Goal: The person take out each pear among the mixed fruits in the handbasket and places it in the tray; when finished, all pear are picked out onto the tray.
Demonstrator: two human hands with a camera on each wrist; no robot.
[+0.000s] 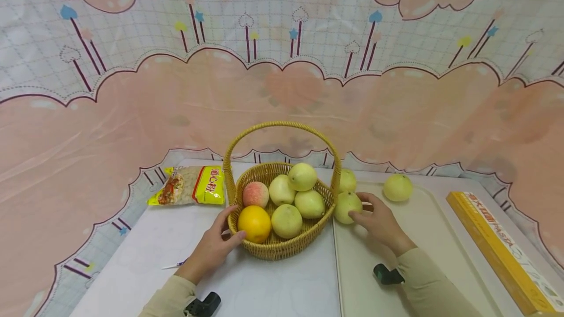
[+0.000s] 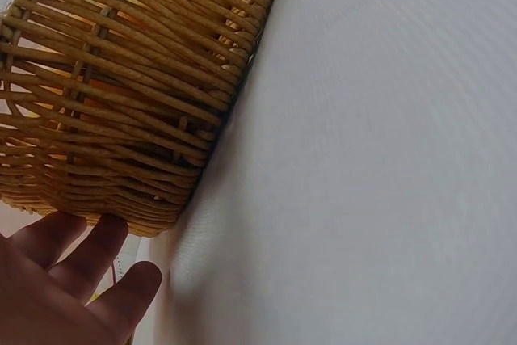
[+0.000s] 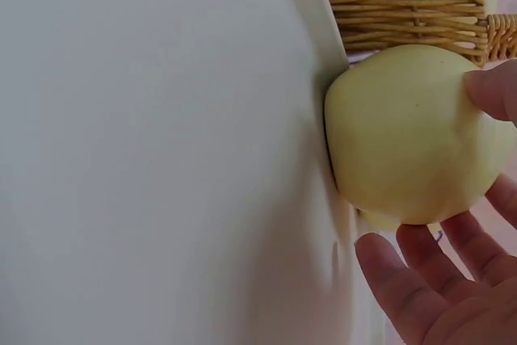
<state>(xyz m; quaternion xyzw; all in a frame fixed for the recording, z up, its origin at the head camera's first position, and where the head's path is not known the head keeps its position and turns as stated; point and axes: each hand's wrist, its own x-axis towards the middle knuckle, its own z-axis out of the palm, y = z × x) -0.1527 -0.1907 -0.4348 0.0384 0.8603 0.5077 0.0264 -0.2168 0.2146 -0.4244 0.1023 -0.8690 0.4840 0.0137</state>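
Observation:
A wicker basket [image 1: 282,251] with a tall arched handle holds an orange [image 1: 254,224], a peach [image 1: 255,194] and several pale green pears [image 1: 287,220]. My left hand [image 1: 211,243] is at the basket's left front side, thumb by the rim near the orange. The left wrist view has the fingertips [image 2: 109,236] against the woven outer wall. On the right, my right hand [image 1: 382,219] holds a pale green pear [image 1: 347,208] between thumb and fingers, right beside the basket wall. The right wrist view shows this pear [image 3: 412,135] close over the tray.
The beige tray [image 1: 423,258] lies right of the basket. Another pear [image 1: 398,187] sits at its back, and one more [image 1: 347,180] is behind the held one. A yellow pasta box [image 1: 498,253] lies far right, a noodle bag [image 1: 189,186] left, a thin pen-like object [image 1: 174,264] in front.

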